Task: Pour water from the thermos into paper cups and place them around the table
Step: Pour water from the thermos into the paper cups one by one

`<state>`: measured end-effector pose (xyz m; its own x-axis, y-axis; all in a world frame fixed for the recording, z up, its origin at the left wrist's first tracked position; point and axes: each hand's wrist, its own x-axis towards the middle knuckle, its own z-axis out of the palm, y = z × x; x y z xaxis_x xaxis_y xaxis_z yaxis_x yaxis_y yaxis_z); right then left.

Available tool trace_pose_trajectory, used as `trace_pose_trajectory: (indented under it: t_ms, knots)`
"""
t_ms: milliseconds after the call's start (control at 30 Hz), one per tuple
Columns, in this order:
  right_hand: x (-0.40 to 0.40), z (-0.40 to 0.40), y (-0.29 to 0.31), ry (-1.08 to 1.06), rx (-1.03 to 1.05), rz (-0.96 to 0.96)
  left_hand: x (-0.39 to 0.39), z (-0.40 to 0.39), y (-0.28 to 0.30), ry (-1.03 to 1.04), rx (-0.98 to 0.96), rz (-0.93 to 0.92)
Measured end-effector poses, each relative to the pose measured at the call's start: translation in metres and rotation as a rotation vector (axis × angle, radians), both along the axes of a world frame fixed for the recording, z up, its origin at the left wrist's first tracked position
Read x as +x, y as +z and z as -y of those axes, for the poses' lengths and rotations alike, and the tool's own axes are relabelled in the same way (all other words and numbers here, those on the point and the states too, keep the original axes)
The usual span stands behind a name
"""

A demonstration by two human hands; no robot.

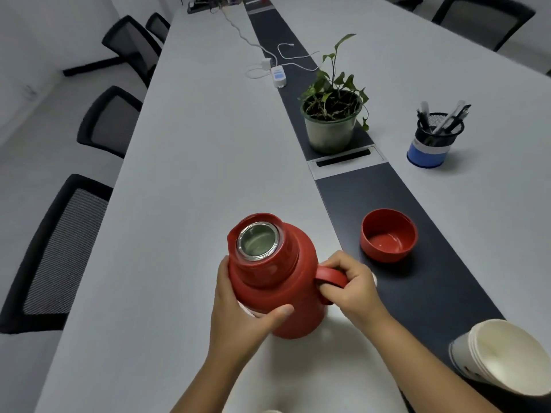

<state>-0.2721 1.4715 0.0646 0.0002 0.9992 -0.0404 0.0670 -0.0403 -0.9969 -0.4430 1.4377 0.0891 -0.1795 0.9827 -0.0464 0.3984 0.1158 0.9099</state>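
Note:
A red thermos (277, 281) stands on the white table (193, 162) in front of me, its mouth uncovered and showing a steel rim. My left hand (238, 311) grips the thermos body from the left, thumb across the front. My right hand (348, 284) curls round the red handle on the thermos's right side. The thermos's red lid (388, 234) lies upturned on the dark centre strip to the right. A stack of white paper cups (504, 356) lies tilted at the lower right. Something white shows at the bottom edge; what it is I cannot tell.
A potted plant (332, 117) stands on the dark centre strip (417, 278) beyond the lid. A mesh pen holder (433, 141) sits at the right. White chargers and cables (277, 73) lie farther along. Black mesh chairs (59, 251) line the table's left side, one more at the far right.

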Motion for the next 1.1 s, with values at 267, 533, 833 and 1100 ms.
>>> trace_pose_trajectory:
  t_ms: [267, 533, 833, 1100]
  knots:
    - [-0.012, -0.014, -0.010, -0.007, 0.025, 0.009, -0.007, -0.010, -0.006, 0.028, -0.019, -0.114]
    - [0.012, 0.025, 0.008, -0.083, 0.219, 0.403, 0.024, 0.030, 0.005, 0.099, -0.038, -0.320]
    - [0.142, 0.132, 0.036, -0.309, 0.257, 0.763, 0.132, 0.101, -0.007, -0.481, 0.072, -0.341]
    - [0.195, 0.156, -0.006, -0.140, -0.062, 0.799, 0.214, 0.087, -0.033, -0.575, -0.236, -0.153]
